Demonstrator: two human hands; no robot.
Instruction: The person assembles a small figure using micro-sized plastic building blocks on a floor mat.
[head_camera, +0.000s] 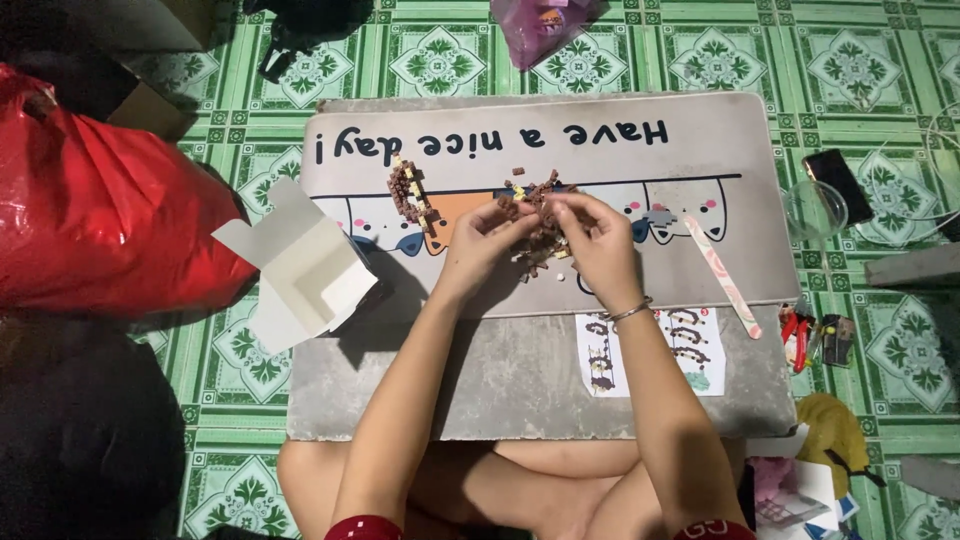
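Two hands, left hand (487, 232) and right hand (590, 232), pinch a small brown cluster of tiny plastic building bricks (537, 196) above the grey printed desk mat (700, 160); light, rigid, likely to crumble, best gripped fingertip-wise at its edges, beside a brown-and-cream assembled brick strip (408, 192).

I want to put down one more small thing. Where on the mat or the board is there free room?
Free: the mat's right part above the pink stick, and the grey board left of the instruction sheet. Crowded: the middle, where both hands work among the small brown bricks.
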